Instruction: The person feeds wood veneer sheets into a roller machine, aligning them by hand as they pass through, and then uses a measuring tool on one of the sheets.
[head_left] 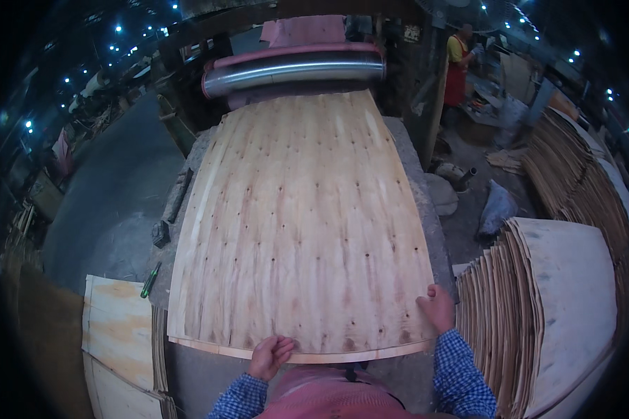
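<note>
A wide, pale wood veneer sheet (307, 209) with many small dark knots lies in front of me, its far end reaching toward a shiny metal roller (293, 72). A lighter strip shows under its near edge, so at least one more layer lies beneath. My left hand (271, 356) is closed at the near edge, left of the middle, with curled fingers over the wood. At the near right corner, my right hand (437, 309) is closed on the sheet's side edge. How far either thumb reaches underneath is hidden.
Stacked veneer sheets (573, 300) stand to the right, and another stack (119, 328) stands at the lower left. A green utility knife (150, 279) lies by the left table edge. Beyond the machine, a person in a red apron (456, 77) stands at the right.
</note>
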A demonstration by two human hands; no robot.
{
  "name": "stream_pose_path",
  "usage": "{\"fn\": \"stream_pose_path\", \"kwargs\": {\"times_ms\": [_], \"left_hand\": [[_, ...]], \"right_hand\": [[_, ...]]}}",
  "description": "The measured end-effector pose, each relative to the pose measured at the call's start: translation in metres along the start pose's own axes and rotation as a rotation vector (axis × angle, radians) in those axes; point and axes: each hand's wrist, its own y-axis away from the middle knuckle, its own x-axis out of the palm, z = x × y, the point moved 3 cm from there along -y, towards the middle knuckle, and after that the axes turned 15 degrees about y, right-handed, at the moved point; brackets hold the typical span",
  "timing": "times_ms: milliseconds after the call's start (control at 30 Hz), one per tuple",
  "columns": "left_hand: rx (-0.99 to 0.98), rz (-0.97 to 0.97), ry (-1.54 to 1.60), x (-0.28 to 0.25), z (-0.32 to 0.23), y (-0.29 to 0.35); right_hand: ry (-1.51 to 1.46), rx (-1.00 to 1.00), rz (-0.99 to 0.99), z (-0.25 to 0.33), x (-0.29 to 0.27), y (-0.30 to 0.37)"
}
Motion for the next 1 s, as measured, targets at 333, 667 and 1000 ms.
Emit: {"fn": "stream_pose_path", "kwargs": {"times_ms": [333,667,1000], "left_hand": [[0.152,-0.156,0.235,-0.023,0.035,0.004],[0.24,0.238,0.773,0.036,0.01,0.036],[0.216,0.027,0.364,0.009,0.0,0.048]], "right_hand": [[-0.433,-0.056,0.04,-0.007,-0.028,-0.015],[-1.312,-0.11,0.433,0.075,-0.106,-0.012],[-1.635,0.091,0.398,0.083,-0.075,0.0]]}}
